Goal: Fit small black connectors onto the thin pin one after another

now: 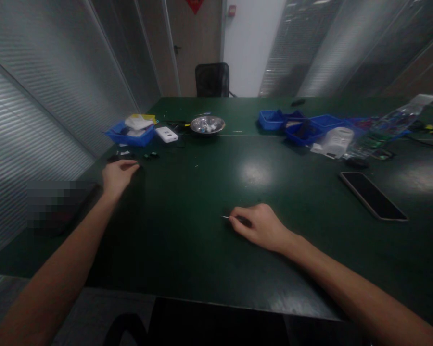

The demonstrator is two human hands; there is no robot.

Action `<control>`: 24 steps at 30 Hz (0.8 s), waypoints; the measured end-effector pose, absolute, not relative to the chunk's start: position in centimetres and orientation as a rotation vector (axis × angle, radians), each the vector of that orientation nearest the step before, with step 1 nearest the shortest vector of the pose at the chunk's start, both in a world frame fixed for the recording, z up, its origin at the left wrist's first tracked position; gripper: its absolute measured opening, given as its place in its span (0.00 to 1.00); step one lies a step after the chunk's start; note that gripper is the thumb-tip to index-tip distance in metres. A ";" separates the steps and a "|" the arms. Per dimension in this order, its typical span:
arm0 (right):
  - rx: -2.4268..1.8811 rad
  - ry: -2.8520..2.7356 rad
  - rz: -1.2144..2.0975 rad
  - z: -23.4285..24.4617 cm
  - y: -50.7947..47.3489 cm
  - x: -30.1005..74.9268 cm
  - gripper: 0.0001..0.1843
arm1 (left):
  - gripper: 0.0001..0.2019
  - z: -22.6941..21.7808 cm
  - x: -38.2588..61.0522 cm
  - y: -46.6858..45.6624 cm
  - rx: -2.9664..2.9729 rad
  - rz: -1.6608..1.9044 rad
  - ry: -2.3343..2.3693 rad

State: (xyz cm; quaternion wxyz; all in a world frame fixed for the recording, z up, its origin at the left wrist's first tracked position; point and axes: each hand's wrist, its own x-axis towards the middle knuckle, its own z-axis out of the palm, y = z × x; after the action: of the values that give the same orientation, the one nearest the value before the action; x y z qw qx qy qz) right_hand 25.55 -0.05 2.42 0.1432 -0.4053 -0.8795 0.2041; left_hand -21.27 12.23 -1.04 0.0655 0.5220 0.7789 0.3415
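1. Nearest the camera, two bare forearms enter from the bottom corners and are cut off by the frame. Between them, below the near edge of the green counter (pixel 187 259), a dark shape (pixel 202 322) is too dim to identify.
2. The right hand (pixel 261 226) rests on the counter near its middle. Its grip is pressed together, thumb and forefinger pinching a pin (pixel 225 217). Only the pale tip pokes out to the left; the rest is hidden in the fingers.
3. The left hand (pixel 117 174) lies knuckles-up near the counter's left edge with its fingers bent down. I cannot tell whether its grip holds anything.
4. Just beyond its fingertips sit a few small dark parts (pixel 150 155), too blurred to name.
5. Further back on the left are a blue tray (pixel 130 138) with pale things heaped in it, a white box (pixel 167 134) and a metal bowl (pixel 207 125) with unclear contents.
6. At the back right is a cluster of blue bins (pixel 274 120), with a white gadget (pixel 335 141) and a clear bottle (pixel 388 126) lying on its side.
7. A phone (pixel 373 196) lies face-up with a dark screen, well apart from the right hand.
8. A pixelated patch (pixel 57 204) hides whatever sits at the left edge.
9. A black chair (pixel 212 79) stands at the far end.
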 end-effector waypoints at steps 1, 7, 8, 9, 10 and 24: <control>-1.168 -2.538 0.586 2.5 -0.1 25.5 0.19 | 0.17 -1.1 -21.0 12.2 1.592 1.022 2.358; -1.165 -2.538 0.580 2.4 0.0 25.5 0.19 | 0.13 -0.9 -20.3 11.9 1.676 1.028 2.365; -1.166 -2.535 0.578 2.4 0.0 25.5 0.19 | 0.14 -0.9 -20.3 11.8 1.676 1.034 2.362; -1.167 -2.532 0.576 2.4 0.0 25.5 0.19 | 0.14 -0.8 -20.4 11.8 1.679 1.044 2.356; -1.165 -2.531 0.576 2.4 0.0 25.6 0.19 | 0.14 -0.8 -20.5 11.8 1.686 1.056 2.347; -1.170 -2.539 0.577 2.7 -0.1 25.4 0.18 | 0.18 -1.5 -22.3 12.7 1.494 1.050 2.329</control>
State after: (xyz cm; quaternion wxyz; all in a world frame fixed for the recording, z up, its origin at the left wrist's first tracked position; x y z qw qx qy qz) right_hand 25.41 -0.13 2.72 0.1430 -0.4055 -0.8804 0.2000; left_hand -22.30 12.75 -1.50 0.0910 0.5026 0.7837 0.3535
